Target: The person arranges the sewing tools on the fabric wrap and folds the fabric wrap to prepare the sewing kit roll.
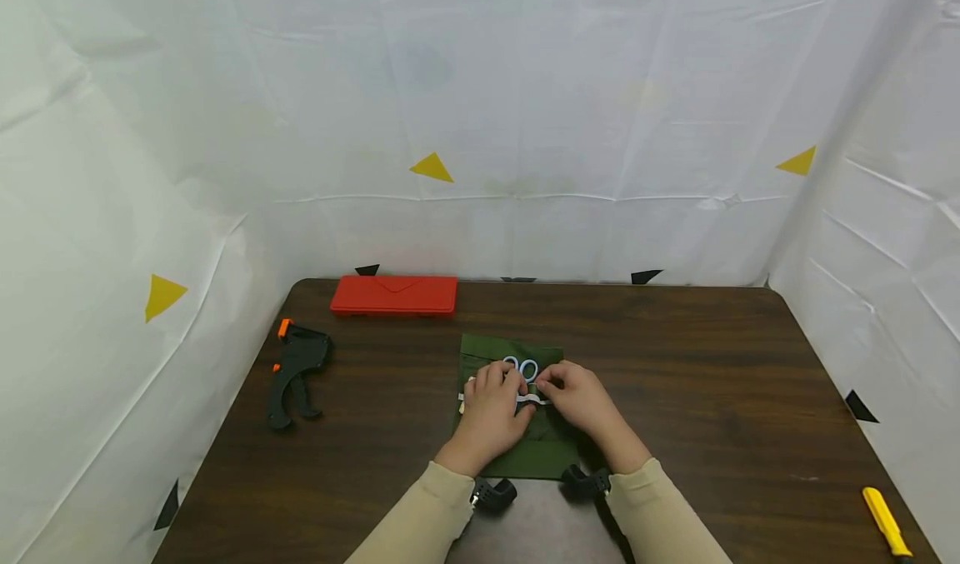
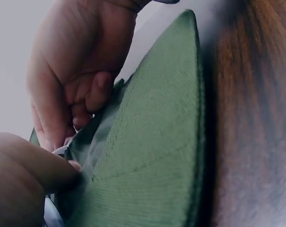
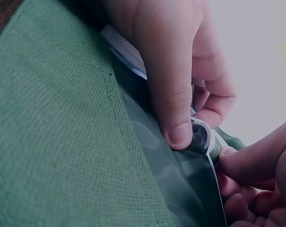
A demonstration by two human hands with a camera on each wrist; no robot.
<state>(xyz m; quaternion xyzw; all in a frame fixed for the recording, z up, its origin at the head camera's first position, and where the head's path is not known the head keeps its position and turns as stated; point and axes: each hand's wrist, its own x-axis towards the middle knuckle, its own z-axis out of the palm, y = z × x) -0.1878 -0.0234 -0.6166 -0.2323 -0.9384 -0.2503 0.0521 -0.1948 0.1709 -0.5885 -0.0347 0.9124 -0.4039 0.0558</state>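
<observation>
A green fabric sewing pouch (image 1: 525,464) lies unfolded on the table, a white elastic band (image 1: 542,401) across it. Scissors with pale blue finger loops (image 1: 529,371) lie on the pouch, partly hidden by my left hand (image 1: 491,414). In the right wrist view, a small spool of thread (image 3: 215,147) with a clear end sits at the band. My left thumb and forefinger pinch the band beside that spool. From the other side, my right hand (image 1: 588,401) pinches the spool between thumb and fingers. The left wrist view shows the pouch's edge (image 2: 147,142) raised near both hands.
A red case (image 1: 393,296) lies at the table's back edge. To the left is a dark clamp (image 1: 300,368) with orange parts. A yellow-handled tool (image 1: 885,521) lies at the front right edge. White sheeting (image 1: 517,89) surrounds the brown table (image 1: 712,364).
</observation>
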